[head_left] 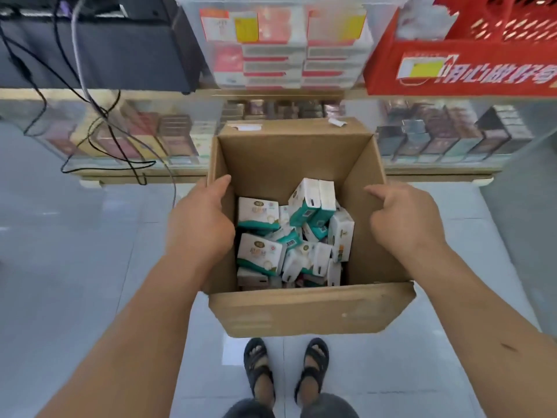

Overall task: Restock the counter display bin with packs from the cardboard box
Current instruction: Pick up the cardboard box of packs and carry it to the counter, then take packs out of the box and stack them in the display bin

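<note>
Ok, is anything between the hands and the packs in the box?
Nothing visible. The cardboard box is open on top and the packs lie loose at its bottom. The left hand and right hand each grip a side wall, so one must let go to reach in.

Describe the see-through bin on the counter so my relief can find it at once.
Look past the cardboard box to the glass counter behind it. On top, between a black machine and a red crate, sits the clear plastic bin. Only it is transparent, showing stacked red-and-white packs through its wall.
</note>
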Demonstrator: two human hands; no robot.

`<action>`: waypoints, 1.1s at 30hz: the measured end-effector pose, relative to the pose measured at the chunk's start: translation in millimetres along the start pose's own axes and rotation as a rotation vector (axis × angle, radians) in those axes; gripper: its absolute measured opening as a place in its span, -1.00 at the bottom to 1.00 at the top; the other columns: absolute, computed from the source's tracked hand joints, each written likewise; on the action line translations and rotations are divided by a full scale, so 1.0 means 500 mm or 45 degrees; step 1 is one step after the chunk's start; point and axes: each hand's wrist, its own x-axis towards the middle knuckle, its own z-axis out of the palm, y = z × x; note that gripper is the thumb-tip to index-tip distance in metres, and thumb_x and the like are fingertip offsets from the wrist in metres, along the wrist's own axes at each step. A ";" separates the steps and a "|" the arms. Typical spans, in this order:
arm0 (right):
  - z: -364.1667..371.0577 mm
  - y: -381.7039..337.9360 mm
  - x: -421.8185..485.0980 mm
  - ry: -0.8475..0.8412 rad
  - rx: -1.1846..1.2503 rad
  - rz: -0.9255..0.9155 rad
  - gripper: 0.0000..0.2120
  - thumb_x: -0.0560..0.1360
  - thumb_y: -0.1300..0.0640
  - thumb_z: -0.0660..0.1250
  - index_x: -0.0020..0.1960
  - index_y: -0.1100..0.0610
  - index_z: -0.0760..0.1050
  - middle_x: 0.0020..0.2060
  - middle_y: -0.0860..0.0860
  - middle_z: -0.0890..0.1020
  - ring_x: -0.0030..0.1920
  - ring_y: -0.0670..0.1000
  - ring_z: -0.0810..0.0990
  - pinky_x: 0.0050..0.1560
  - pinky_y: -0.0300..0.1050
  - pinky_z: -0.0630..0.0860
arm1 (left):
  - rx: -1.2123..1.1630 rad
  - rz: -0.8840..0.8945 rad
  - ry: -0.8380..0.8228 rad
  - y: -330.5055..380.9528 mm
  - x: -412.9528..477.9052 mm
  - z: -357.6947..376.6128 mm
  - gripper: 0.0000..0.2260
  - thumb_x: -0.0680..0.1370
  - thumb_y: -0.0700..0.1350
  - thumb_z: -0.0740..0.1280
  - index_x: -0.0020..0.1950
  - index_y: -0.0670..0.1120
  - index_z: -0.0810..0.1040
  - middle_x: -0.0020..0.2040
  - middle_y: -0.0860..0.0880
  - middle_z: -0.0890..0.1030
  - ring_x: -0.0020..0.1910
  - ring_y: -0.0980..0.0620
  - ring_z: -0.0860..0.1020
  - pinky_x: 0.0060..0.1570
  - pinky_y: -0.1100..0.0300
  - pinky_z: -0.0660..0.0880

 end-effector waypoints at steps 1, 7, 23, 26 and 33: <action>0.024 0.016 0.009 -0.007 0.009 -0.004 -0.46 0.45 0.37 0.26 0.38 0.04 0.50 0.33 0.05 0.52 0.28 0.15 0.49 0.24 -0.10 0.42 | -0.011 -0.019 -0.010 -0.004 0.004 0.026 -0.30 0.44 -0.40 0.20 0.51 0.12 0.29 0.46 -0.03 0.38 0.36 -0.13 0.40 0.29 -0.03 0.42; 0.188 0.100 0.041 -0.093 0.115 -0.020 -0.46 0.46 0.37 0.25 0.40 0.05 0.47 0.38 0.03 0.48 0.28 0.14 0.49 0.19 -0.17 0.40 | 0.015 -0.087 -0.066 -0.064 0.022 0.207 -0.28 0.43 -0.38 0.20 0.52 0.14 0.26 0.50 0.05 0.32 0.35 -0.11 0.42 0.29 -0.02 0.42; 0.845 0.289 0.109 -0.157 0.141 0.109 -0.46 0.46 0.36 0.22 0.42 0.10 0.45 0.33 0.08 0.53 0.23 0.17 0.53 0.26 -0.02 0.47 | -0.073 -0.160 -0.181 -0.409 0.124 0.781 -0.30 0.43 -0.34 0.21 0.51 0.16 0.27 0.47 0.13 0.34 0.32 -0.05 0.43 0.26 0.15 0.37; 0.939 0.311 0.130 -0.164 0.137 0.127 -0.46 0.48 0.35 0.23 0.43 0.09 0.44 0.36 0.07 0.50 0.27 0.17 0.51 0.28 -0.01 0.45 | -0.096 -0.179 -0.184 -0.460 0.150 0.865 -0.30 0.43 -0.35 0.20 0.50 0.16 0.28 0.46 0.12 0.35 0.33 -0.06 0.43 0.31 0.11 0.38; 1.057 0.330 0.168 -0.115 0.121 0.060 -0.48 0.48 0.32 0.26 0.43 0.09 0.44 0.38 0.07 0.49 0.28 0.14 0.52 0.29 -0.02 0.44 | -0.108 -0.196 -0.129 -0.523 0.203 0.959 -0.30 0.43 -0.36 0.19 0.49 0.17 0.30 0.45 0.08 0.38 0.31 -0.07 0.44 0.29 0.04 0.42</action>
